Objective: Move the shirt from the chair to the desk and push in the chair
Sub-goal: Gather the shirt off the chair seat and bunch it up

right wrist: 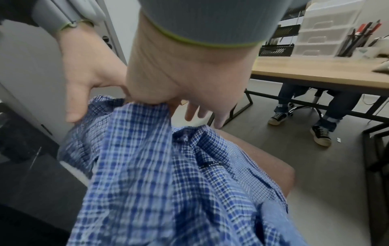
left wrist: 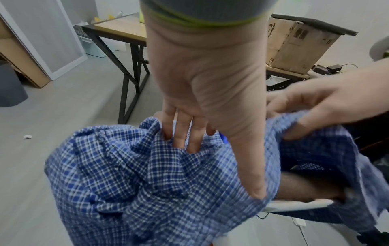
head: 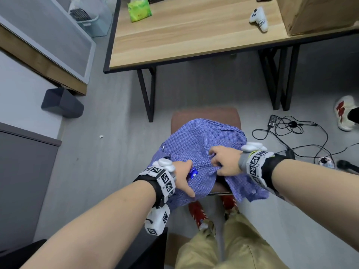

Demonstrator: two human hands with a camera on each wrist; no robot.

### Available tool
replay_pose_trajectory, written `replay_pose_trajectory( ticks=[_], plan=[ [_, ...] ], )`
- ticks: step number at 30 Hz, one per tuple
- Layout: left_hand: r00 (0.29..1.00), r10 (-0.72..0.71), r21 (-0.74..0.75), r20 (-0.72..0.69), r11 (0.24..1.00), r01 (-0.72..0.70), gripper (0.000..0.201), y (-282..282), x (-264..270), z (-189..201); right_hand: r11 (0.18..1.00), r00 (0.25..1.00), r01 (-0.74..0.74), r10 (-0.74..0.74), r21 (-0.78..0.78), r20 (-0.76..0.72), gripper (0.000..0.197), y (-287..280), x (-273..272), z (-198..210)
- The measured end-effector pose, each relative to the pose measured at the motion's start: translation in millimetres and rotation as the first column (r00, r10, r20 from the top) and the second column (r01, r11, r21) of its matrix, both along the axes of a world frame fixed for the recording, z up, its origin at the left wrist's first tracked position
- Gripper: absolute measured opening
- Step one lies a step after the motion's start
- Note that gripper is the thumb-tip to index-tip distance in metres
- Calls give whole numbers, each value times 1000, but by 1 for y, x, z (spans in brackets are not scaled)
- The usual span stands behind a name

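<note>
Blue checked shirt (head: 196, 146), draped in a heap over the back and seat of the brown chair (head: 206, 114), which stands pulled out and well apart from the desk (head: 186, 39). Left hand (head: 182, 176): fingers pressed into the cloth near the collar, thumb hooked over a fold beside a blue label; the left wrist view shows the fingers gathering a bunch of cloth, so the hand is judged to be gripping it. Right hand (head: 226, 162): thumb and forefinger pinch a ridge of cloth, the remaining fingers hanging loosely spread, as the right wrist view shows. The shirt is bunched upward between the hands but still lies on the chair; the lift is judged to be just starting.

On the desk: a green packet (head: 138, 8), a white game controller (head: 259, 17) and a cardboard box (head: 318, 13), with bare wood between them. Black cables (head: 291, 133) lie on the floor to the right of the chair.

Likely faults: both holds take only small folds, so loose sleeves or hem may trail, snag on the chair back or drag across the seat; a slack pinch could let one side drop to the floor; a careless placement could knock the controller.
</note>
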State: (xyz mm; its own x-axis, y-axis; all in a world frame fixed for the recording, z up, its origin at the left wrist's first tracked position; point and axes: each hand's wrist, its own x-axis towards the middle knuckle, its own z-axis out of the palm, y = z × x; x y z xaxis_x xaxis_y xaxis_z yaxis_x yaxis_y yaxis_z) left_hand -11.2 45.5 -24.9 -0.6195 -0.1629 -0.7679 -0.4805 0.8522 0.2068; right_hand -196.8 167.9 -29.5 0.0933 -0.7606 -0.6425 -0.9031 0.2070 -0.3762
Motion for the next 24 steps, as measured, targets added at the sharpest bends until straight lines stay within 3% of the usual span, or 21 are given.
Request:
replay_pose_trajectory(
  ticks=[4, 6, 11, 16, 20, 24],
  plan=[
    [991, 130, -6, -39, 991, -130, 95, 1, -6, 8, 976, 986, 153, -140, -155, 89, 19, -23, -14, 32],
    [973, 207, -36, -103, 977, -211, 88, 4, -13, 15, 956, 972, 224, -205, -188, 115, 27, -34, -19, 48],
    [910, 311, -172, -273, 915, -365, 27, -9, -34, 42, 920, 955, 296, -275, -258, 116, 29, -51, -35, 87],
    [810, 348, -261, -471, 822, -506, 38, -44, -45, 95, 942, 973, 219, -230, -253, -14, 27, -61, -58, 125],
    [839, 306, -115, -450, 912, -394, 20, -76, -47, 139, 933, 957, 231, -269, -276, -108, 20, -72, -71, 155],
    [758, 351, -2, -551, 907, -421, 5, -105, -58, 190, 877, 924, 308, -368, -369, -105, 14, -85, -81, 199]
  ],
)
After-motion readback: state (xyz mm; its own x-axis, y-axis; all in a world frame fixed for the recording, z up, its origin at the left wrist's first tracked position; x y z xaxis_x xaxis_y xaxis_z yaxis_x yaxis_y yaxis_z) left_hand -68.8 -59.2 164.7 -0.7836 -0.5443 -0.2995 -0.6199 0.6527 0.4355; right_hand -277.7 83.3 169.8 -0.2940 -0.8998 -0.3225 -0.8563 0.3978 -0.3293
